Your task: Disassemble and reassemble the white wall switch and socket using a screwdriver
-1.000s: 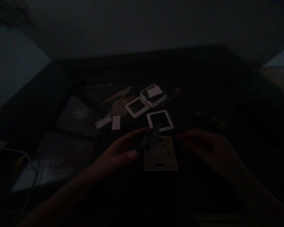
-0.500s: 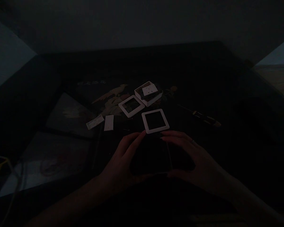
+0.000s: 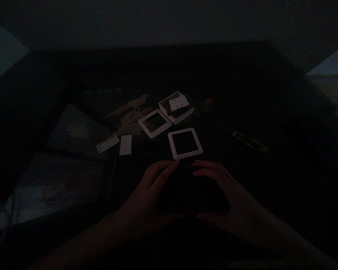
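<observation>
The picture is very dark. My left hand (image 3: 146, 195) and my right hand (image 3: 228, 191) face each other at the near side of the table, fingers and thumbs curved inward. Between them is a dark, squarish thing (image 3: 189, 189), with faint edges at the fingertips and thumbs; its kind is lost in the dark. Just beyond my fingertips lies a white square frame (image 3: 198, 144). A second white frame (image 3: 145, 127) rests farther off to the left, against an open white box (image 3: 183, 117) with a white socket piece (image 3: 178, 102) on top.
Two small white rectangular pieces, one hollow (image 3: 107, 144) and one flat (image 3: 125, 145), lie left. Thin screws (image 3: 148, 154) are scattered near them. A screwdriver (image 3: 249, 141) lies on the right of the dark, bird-patterned table (image 3: 126, 108). A cable (image 3: 5, 213) hangs at the lower left.
The view has shifted slightly and grown darker. Both hands sit a little lower, slightly farther from the near white frame. The dark thing's right edge has faded from sight.
</observation>
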`<state>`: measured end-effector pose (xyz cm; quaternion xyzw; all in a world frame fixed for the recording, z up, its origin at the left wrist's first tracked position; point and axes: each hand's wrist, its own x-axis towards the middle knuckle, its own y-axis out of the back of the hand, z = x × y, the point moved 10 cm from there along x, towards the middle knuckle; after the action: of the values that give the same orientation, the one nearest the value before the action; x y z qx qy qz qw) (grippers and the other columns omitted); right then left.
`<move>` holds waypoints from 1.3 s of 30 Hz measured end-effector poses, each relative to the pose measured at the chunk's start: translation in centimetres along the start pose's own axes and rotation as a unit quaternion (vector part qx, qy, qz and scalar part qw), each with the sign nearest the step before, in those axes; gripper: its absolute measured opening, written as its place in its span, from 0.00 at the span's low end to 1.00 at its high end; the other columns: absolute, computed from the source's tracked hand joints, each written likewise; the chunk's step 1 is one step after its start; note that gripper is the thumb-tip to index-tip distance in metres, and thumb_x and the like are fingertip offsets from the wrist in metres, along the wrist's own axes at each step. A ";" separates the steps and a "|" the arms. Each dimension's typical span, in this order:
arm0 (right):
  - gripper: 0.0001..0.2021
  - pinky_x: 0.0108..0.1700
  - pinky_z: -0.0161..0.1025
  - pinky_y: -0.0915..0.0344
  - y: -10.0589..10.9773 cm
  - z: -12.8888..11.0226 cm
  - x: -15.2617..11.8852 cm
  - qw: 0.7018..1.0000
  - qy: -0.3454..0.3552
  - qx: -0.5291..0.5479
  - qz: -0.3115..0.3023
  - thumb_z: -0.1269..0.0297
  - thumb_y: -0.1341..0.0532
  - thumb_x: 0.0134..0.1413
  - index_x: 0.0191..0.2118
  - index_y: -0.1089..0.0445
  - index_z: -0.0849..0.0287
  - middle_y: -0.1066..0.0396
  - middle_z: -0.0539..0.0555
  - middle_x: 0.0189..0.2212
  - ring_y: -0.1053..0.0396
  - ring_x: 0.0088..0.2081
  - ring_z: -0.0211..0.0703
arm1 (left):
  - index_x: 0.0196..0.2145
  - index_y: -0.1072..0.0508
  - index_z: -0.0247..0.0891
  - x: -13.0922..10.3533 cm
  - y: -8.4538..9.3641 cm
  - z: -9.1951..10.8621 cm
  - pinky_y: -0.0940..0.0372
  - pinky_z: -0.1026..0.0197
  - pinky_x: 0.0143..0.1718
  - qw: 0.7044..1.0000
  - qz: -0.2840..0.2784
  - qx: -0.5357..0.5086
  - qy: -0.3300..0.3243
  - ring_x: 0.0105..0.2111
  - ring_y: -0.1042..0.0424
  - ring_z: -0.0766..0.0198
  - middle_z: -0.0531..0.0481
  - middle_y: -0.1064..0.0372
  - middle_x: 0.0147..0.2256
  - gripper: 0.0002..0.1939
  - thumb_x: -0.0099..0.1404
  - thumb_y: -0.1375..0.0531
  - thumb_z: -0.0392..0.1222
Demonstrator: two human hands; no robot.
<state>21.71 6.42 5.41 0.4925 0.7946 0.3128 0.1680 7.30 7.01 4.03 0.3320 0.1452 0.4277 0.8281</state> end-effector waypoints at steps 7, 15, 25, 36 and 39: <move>0.34 0.59 0.52 0.33 -0.2 0.9 -0.2 0.999 -0.034 0.009 -0.013 0.68 0.32 0.50 0.59 0.46 0.41 0.41 0.52 0.64 0.37 0.62 0.50 | 0.70 0.61 0.56 -0.3 0.0 -0.2 0.39 0.39 0.63 0.999 -0.016 -0.039 0.009 0.66 0.46 0.46 0.42 0.52 0.66 0.51 0.60 0.32 0.41; 0.32 0.58 0.53 0.31 -0.4 0.8 -0.8 0.999 -0.034 -0.002 -0.015 0.70 0.34 0.52 0.59 0.45 0.41 0.42 0.54 0.64 0.37 0.62 0.51 | 0.70 0.66 0.60 -0.7 -0.4 -1.2 0.39 0.35 0.62 0.995 -0.072 -0.057 0.031 0.68 0.48 0.41 0.40 0.55 0.68 0.60 0.56 0.27 0.42; 0.32 0.58 0.59 0.31 -0.7 0.0 -1.0 0.999 -0.025 -0.026 -0.021 0.71 0.37 0.54 0.60 0.47 0.42 0.43 0.57 0.64 0.37 0.62 0.54 | 0.71 0.64 0.56 -0.8 -0.2 -0.4 0.36 0.38 0.61 0.999 -0.047 -0.003 -0.002 0.66 0.44 0.42 0.39 0.50 0.68 0.60 0.56 0.28 0.40; 0.31 0.57 0.55 0.30 -0.6 -0.5 -0.8 0.999 -0.006 -0.047 -0.008 0.72 0.38 0.54 0.61 0.46 0.45 0.42 0.57 0.64 0.37 0.62 0.53 | 0.71 0.63 0.50 -0.9 -0.2 -0.1 0.37 0.41 0.62 0.999 -0.023 0.012 -0.028 0.66 0.44 0.43 0.37 0.50 0.67 0.56 0.58 0.31 0.38; 0.31 0.57 0.56 0.30 -0.5 -0.6 -1.0 0.999 -0.007 -0.049 -0.007 0.71 0.37 0.54 0.61 0.46 0.44 0.41 0.58 0.64 0.36 0.62 0.54 | 0.71 0.64 0.50 -0.9 -0.3 -0.4 0.37 0.41 0.62 0.999 -0.023 0.004 -0.023 0.66 0.44 0.42 0.37 0.50 0.67 0.58 0.56 0.29 0.40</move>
<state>21.46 5.21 5.45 0.4800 0.7805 0.3468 0.2003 6.71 6.30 3.52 0.3418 0.1355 0.4004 0.8393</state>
